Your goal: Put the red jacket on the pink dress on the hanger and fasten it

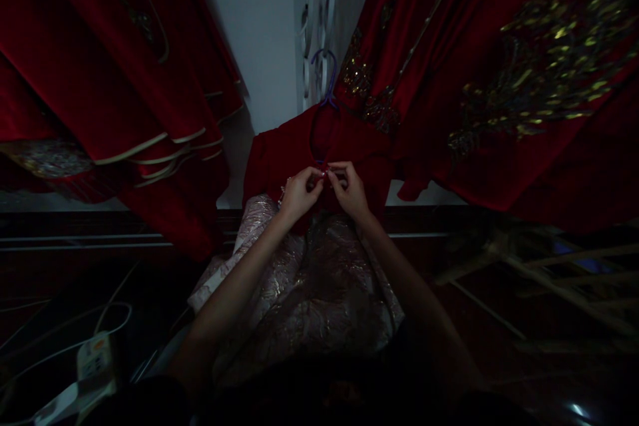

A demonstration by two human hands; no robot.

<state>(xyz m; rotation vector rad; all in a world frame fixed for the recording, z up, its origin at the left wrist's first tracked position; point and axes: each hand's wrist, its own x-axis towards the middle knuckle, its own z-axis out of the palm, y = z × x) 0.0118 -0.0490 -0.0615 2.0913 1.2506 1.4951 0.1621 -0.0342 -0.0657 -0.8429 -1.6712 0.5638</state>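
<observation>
A small red velvet dress with a pale, shiny patterned skirt hangs in front of me on a purple hanger. Both hands meet at the dress's neckline. My left hand pinches the red fabric at the centre front with curled fingers. My right hand pinches the same spot from the other side, fingertips almost touching the left's. What sits between the fingertips is too small and dark to make out.
Large red velvet garments hang at left and right, the right one with gold embroidery. A white wall shows between them. A white power strip with cables lies at lower left. Pale wooden rods lean at right.
</observation>
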